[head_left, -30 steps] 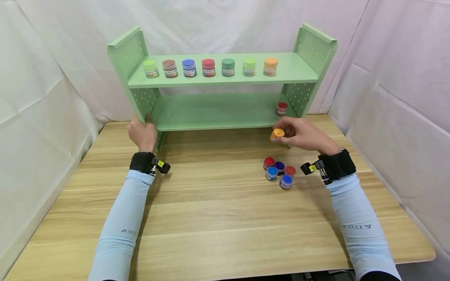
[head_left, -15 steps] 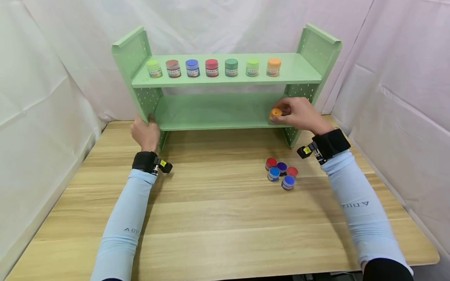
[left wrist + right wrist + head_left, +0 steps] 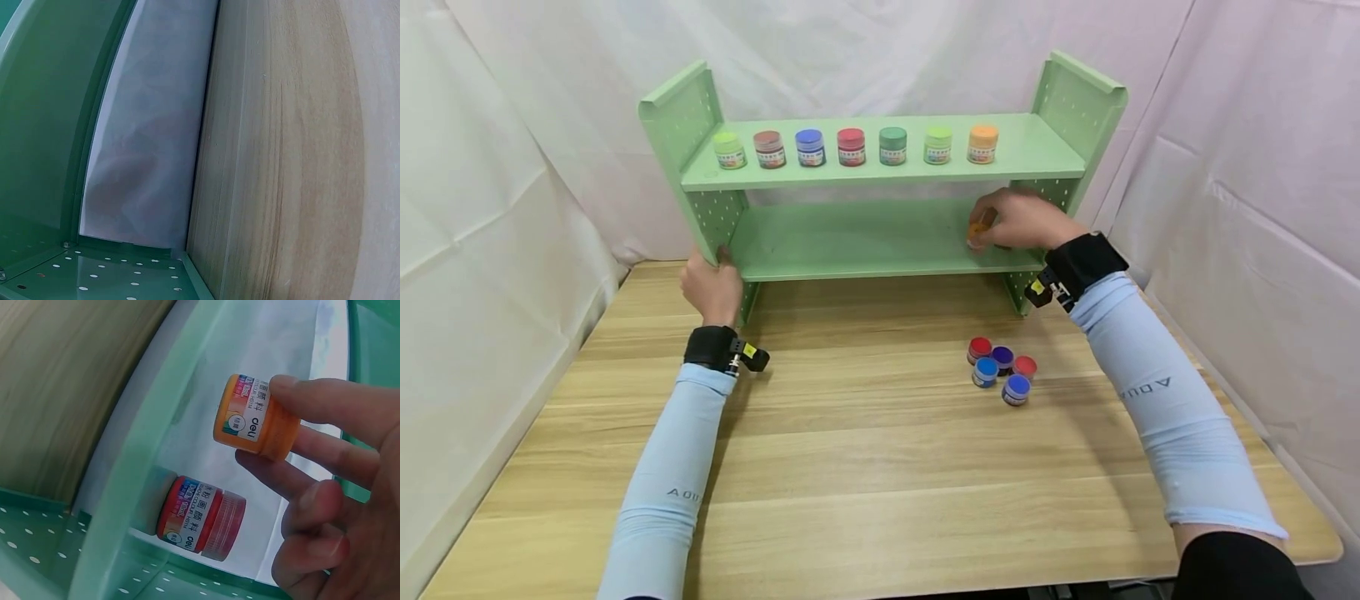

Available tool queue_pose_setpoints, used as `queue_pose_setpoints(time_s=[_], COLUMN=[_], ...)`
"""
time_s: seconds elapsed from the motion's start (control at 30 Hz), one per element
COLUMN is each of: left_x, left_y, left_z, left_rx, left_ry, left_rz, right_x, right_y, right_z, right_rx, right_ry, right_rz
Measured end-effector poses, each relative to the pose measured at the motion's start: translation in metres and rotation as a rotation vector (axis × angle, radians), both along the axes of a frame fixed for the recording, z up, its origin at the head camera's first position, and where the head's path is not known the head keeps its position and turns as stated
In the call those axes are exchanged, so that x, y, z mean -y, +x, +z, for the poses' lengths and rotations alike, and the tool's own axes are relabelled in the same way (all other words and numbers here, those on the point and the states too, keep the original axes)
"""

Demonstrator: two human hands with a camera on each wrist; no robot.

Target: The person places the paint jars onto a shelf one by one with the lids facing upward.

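My right hand (image 3: pixel 1022 221) pinches an orange paint jar (image 3: pixel 253 415) between thumb and fingers, over the right part of the lower shelf board (image 3: pixel 850 242). The right wrist view shows its label upright along the jar's side. Beside it on that board stands a red paint jar (image 3: pixel 200 515), mostly hidden by my hand in the head view. My left hand (image 3: pixel 711 290) grips the lower left side panel of the green metal shelf (image 3: pixel 681 117); its fingertips are hidden behind the panel. Only the perforated panel (image 3: pixel 112 275), a board and the table show in the left wrist view.
Along the upper board stand several paint jars in a row, from a lime green jar (image 3: pixel 730 151) to an orange-lidded jar (image 3: pixel 982 144). A cluster of several jars, including a blue-lidded jar (image 3: pixel 1017 389), sits on the wooden table (image 3: pixel 850 467). White cloth hangs around.
My right hand has carried the orange jar up from in front of the shelf and in over the lower board, near the red jar. The left hand keeps its grip on the side panel.
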State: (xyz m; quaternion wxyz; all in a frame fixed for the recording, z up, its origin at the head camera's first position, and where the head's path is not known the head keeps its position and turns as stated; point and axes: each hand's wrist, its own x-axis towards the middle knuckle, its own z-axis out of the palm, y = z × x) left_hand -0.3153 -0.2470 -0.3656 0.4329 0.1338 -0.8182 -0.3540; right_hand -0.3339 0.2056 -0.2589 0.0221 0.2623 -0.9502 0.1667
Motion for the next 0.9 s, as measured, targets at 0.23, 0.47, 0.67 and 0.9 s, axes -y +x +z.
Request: queue_pose_setpoints(time_s=[0.23, 0.47, 0.67, 0.9], left_x=[-0.001, 0.000, 0.001, 0.000], left_y=[0.000, 0.000, 0.000, 0.000], left_z=[0.000, 0.001, 0.001, 0.000], left_rx=[0.023, 0.022, 0.016, 0.021], left_ry=[-0.001, 0.000, 0.006, 0.016], left_rz=[0.010, 0.010, 0.011, 0.003], right_x=[0.001, -0.002, -0.002, -0.004], right_y=[-0.007, -0.015, -0.020, -0.021], right_z=[0.005, 0.006, 0.004, 0.001], right_rx=[0.098, 0.204, 0.217, 0.214], right_ry=[0.078, 0.039, 0.015, 0.015], right_rz=[-0.028, -0.046, -0.051, -0.056])
